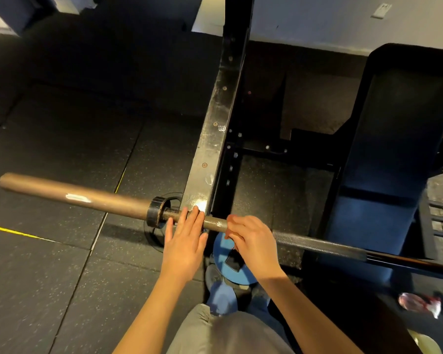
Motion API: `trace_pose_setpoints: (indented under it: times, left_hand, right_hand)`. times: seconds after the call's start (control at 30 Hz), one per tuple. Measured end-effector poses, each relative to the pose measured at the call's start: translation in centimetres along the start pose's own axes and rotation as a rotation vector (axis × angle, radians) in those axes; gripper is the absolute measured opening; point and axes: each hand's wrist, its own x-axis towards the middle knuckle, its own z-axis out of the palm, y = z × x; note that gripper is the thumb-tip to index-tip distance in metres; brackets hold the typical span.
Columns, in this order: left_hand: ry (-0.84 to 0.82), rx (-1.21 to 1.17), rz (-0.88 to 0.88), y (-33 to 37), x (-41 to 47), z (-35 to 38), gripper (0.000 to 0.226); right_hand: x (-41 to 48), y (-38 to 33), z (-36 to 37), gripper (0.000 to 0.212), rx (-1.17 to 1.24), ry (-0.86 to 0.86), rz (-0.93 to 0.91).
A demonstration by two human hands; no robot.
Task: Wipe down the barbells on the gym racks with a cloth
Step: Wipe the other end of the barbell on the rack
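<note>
The fingers (189,218) of my left hand (183,241) are straight and pressed together. They lie flat on top of the barbell (317,242), just inside its black collar (155,210). The fingers (237,223) of my right hand (253,241) are curled over the bar just beside the left hand, gripping the knurled shaft. I cannot tell whether a cloth sits inside that grip.

The barbell runs from left to right across the view. Its brown, worn sleeve (74,192) sticks out to the left, past the rack upright (220,111). The dark shaft runs off to the right, in front of a black padded bench (394,149). Both hands are on the bar where it crosses the near end of the scuffed upright.

Below the hands, a blue weight plate (224,247) and a black plate (151,236) are down at the floor (62,136). The floor is dark speckled rubber tile with a yellow line (10,231) at its left edge. A crumpled wrapper (420,304) lies near the bottom right corner.
</note>
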Motion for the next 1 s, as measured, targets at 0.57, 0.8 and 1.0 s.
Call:
trace_pose_setpoints:
  times: [0.57,0.8,1.0]
  left_hand:
    - [-0.055,-0.046,-0.010,-0.4,-0.1,-0.7,0.065]
    - [-0.060,-0.059,0.001,-0.8,-0.2,-0.6,0.067]
    - [-0.036,-0.072,-0.001,-0.8,-0.2,-0.2,0.064]
  right_hand:
    - [3.1,-3.2,2.1,0.012,0.077,-0.038,0.315]
    - [0.5,-1.4,0.4,0.010,0.053,0.048,0.234]
    - [2.7,-3.9,2.9,0.012,-0.037,0.051,0.292]
